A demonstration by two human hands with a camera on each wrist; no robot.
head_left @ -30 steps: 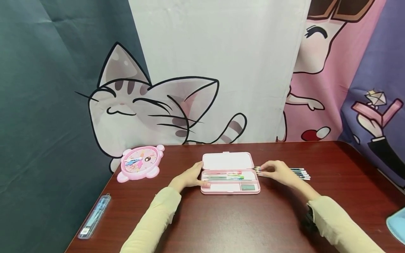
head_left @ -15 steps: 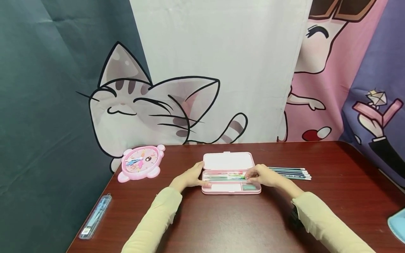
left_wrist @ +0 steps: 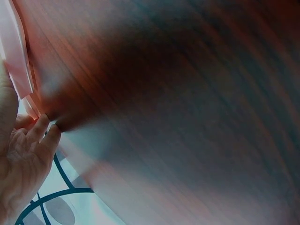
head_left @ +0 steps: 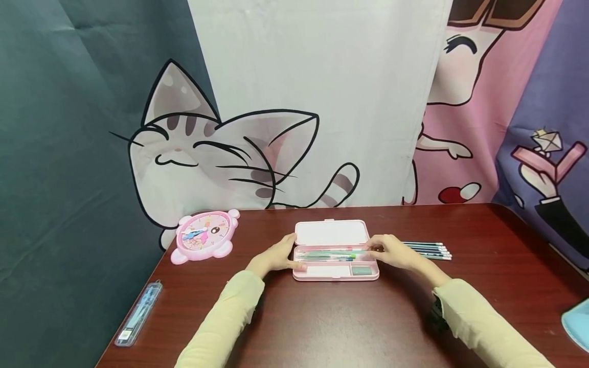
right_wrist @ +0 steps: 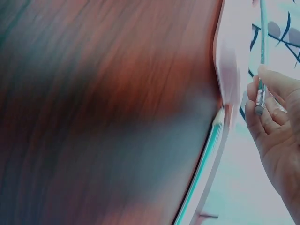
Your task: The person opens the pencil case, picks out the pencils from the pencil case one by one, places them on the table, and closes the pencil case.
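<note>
A pink pencil case (head_left: 299, 277) lies with its lid back, several pens or pencils (head_left: 322, 255) in its rear compartment and a grey-green eraser (head_left: 361, 270) at front right. My left hand (head_left: 274, 258) grips the case's left end, thumb over the front corner, fingers along the side; in the left wrist view the hand (left_wrist: 28, 154) is at the case's edge (left_wrist: 16, 51). Over the case's right end, my right hand (head_left: 391, 250) pinches a green pencil (right_wrist: 260, 89) near its grey eraser end, the shaft reaching left over the compartment. The right wrist view shows thumb and fingers around it.
Several dark green pencils (head_left: 428, 249) lie right of the case, points toward it. A pink clock toy (head_left: 204, 236) is at back left, a clear plastic pack (head_left: 138, 314) at the left edge. Something light blue (head_left: 577, 324) is at far right. A printed curtain (head_left: 368, 102) hangs behind.
My right hand has moved left from the loose pencils into the case, then drawn back slightly to its right end. More green sticks show in the case. The left hand has stayed put.
</note>
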